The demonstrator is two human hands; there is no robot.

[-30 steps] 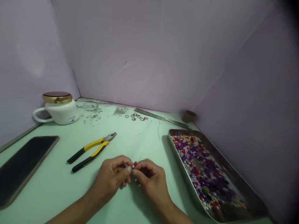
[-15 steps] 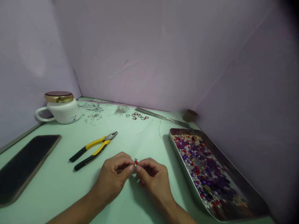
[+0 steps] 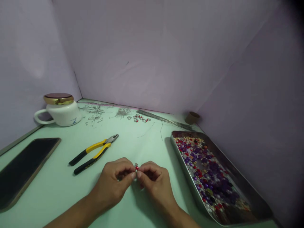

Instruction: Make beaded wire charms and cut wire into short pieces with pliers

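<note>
A small beaded piece (image 3: 136,167), with a red bead and pale or silvery ones, is pinched upright between my two hands. My left hand (image 3: 118,178) grips it from the left with thumb and forefinger. From the right, the thumb and forefinger of my right hand (image 3: 155,180) close on it too. The fingertips nearly meet, so part of the piece is hidden. Left of my hands lie pliers (image 3: 95,153) with yellow and black handles, their jaws pointing away to the right.
A metal tray (image 3: 187,177) of mixed beads stands at the right. Behind are finished-looking beaded rings (image 3: 140,118), a wire bundle (image 3: 163,119), wire scraps (image 3: 93,109) and a brown cup-like object (image 3: 192,117). A lidded white mug (image 3: 64,114) and a phone (image 3: 26,167) are at the left.
Both hands have shifted very slightly left and down in view, still pinching the beaded piece. The whole scene has drifted a little left with the camera.
</note>
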